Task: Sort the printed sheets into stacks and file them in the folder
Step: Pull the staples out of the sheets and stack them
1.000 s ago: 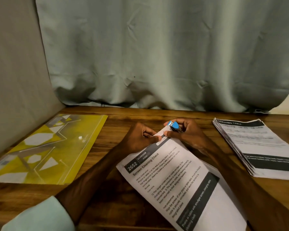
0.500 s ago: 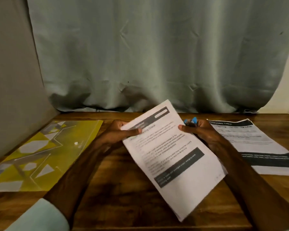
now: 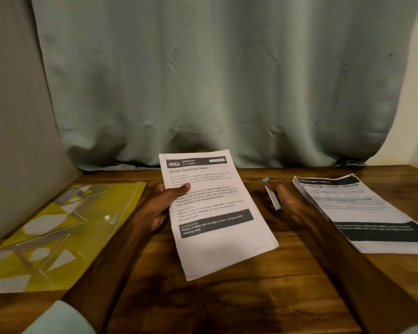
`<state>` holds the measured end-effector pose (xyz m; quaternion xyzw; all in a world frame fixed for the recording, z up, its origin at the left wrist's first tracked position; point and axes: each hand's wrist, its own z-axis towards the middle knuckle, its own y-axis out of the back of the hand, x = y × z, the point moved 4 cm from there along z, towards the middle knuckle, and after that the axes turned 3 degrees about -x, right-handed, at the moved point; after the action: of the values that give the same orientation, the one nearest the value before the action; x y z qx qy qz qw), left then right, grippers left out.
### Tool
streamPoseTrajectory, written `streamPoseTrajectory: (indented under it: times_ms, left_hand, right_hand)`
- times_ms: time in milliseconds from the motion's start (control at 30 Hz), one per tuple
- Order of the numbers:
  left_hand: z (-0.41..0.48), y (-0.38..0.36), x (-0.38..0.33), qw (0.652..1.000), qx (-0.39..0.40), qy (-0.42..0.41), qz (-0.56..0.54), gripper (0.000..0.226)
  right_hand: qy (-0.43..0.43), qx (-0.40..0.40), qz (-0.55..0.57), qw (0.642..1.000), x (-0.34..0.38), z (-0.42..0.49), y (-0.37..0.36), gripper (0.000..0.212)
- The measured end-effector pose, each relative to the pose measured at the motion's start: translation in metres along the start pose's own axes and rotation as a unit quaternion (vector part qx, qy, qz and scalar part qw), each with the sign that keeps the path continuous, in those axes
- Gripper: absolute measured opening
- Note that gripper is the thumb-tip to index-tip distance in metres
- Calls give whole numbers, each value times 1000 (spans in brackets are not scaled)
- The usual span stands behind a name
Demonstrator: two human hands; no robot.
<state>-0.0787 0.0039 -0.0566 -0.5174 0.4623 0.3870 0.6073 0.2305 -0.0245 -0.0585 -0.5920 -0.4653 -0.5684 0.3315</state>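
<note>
Two hands work over a wooden table (image 3: pixel 227 300). My left hand (image 3: pixel 158 209) holds a printed sheet (image 3: pixel 217 213), headed "2652 Screen Cleaning Check", by its left edge. The thumb (image 3: pixel 182 189) is pressed on the printed face and the fingers are curled beneath. The forearm enters from the lower left, with a pale sleeve (image 3: pixel 60 319) at the bottom margin.

The sheet is lifted off the wood and tilted. Its top edge stands before the curtain (image 3: pixel 227 80) and its lower right corner hangs low near the table.

My right hand (image 3: pixel 291 201) lies palm inward with the fingers reaching forward. They grip a small blue-tipped object (image 3: pixel 273 200), which I cannot identify. The hand's outer side is just beside the fanned left edge of the stack (image 3: pixel 362 208); whether they touch I cannot tell. The stack lies flat at the right, its near corner cut by the frame.

The yellow folder (image 3: pixel 58 227) lies flat and closed at the left, along the grey panel (image 3: pixel 15 116), apart from the sheet.

Dark wood shows in three places: between the folder and my left forearm, between the sheet and my right hand, and across the near table between both forearms.
</note>
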Motion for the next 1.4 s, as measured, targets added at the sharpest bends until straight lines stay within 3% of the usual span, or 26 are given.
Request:
streamPoseTrajectory:
  times_ms: [67,167,333,467,667,767,833,900,1000,1167,1400]
  left_hand:
    - [3,8,-3,1000,-14,4,-2,32]
    - [3,11,-3,1000,-11,19,-9,34]
    - [-4,-2,-1,999,16,41,-10,33]
    - [-6,-8,1,998,29,45,-11,33]
    - [-7,-16,7,998,41,44,-10,35]
    - [-9,-23,9,998,42,35,-18,36]
    - [-12,-31,9,998,42,32,-26,35]
    - [-14,-44,10,998,40,29,-29,32]
    - [-15,-70,8,999,49,8,-16,29]
    - [-8,-133,7,999,41,-12,-32,26]
    - [3,-247,27,985,124,13,122,21]
  right_hand:
    - [62,-37,-103,992,-4,4,7,23]
    - [217,-59,-319,921,-8,15,13,22]
    - [225,-92,-480,843,-18,41,2,25]
    - [244,-72,-459,852,-22,41,-2,13]
    - [277,-65,-431,856,-22,31,9,33]
    - [245,-75,-245,935,-7,4,19,57]
    - [127,-28,-41,991,-1,-17,23,74]
    - [57,77,18,995,0,-42,28,63]
    - [54,135,8,989,2,-74,50,31]
    - [82,41,-88,992,9,-81,110,26]
    - [111,-95,-114,983,31,-55,221,21]
